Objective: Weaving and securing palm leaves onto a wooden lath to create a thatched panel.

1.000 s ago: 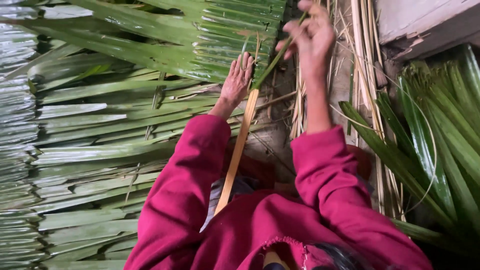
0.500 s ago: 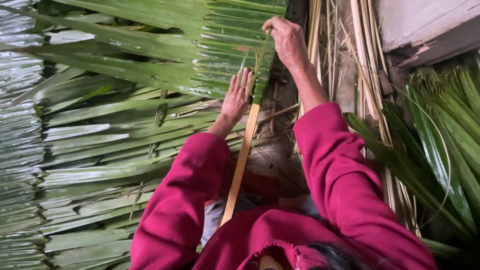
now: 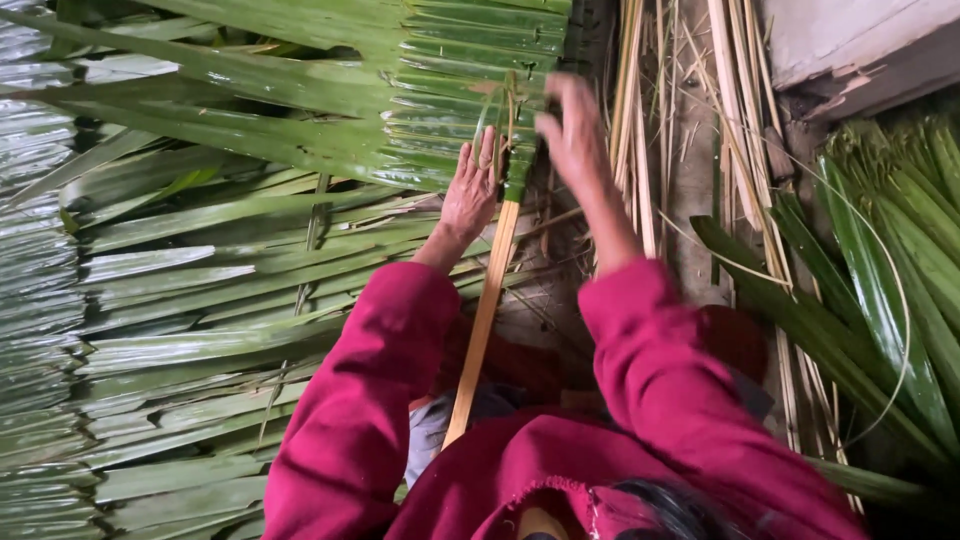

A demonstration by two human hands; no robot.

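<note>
Pressing flat, your left hand (image 3: pixel 470 195) lies released on the folded leaf panel (image 3: pixel 440 110) beside the wooden strip (image 3: pixel 483 320); your right hand (image 3: pixel 572 130) is blurred, can't tell its grip.

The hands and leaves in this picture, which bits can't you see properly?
- Right hand, head view: smeared by motion blur, so the fingers and any grip cannot be told.
- Left hand: lies flat on the folded green leaves; its palm is hidden.
- Wooden slat: top end covered by the leaves, bottom end hidden behind the red sleeve.
- Loose leaf pile: cut off by the right edge.
</note>
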